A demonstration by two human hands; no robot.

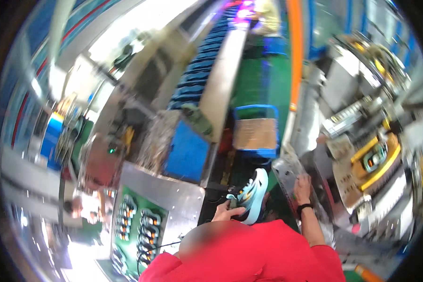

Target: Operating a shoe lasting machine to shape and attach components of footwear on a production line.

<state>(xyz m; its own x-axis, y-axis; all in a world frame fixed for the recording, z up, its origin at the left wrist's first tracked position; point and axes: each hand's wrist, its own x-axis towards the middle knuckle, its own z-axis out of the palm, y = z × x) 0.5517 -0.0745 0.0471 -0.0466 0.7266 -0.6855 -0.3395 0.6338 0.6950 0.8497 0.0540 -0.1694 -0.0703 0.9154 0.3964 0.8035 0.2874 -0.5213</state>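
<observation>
A light-blue, white and black sneaker [252, 197] with orange accents is in my left hand [228, 211], tilted with its toe pointing up and away. The fingers wrap round its heel end, in front of my red shirt. To the right, my right hand [302, 188], with a dark band at the wrist, is at the edge of a grey metal machine [286, 170]. Its fingers look curled together; blur hides whether they grip anything. Further right, another sneaker [375, 157] sits in a yellow-edged fixture [394, 149].
Several sneakers [148, 230] stand on a green board beside a metal tabletop [183, 199] at left. A blue panel [187, 149] lies beyond it, near a long conveyor [199, 70]. Ahead is a blue-framed seat with cardboard [254, 134]. An orange post [295, 51] rises ahead; a person [269, 18] is far off.
</observation>
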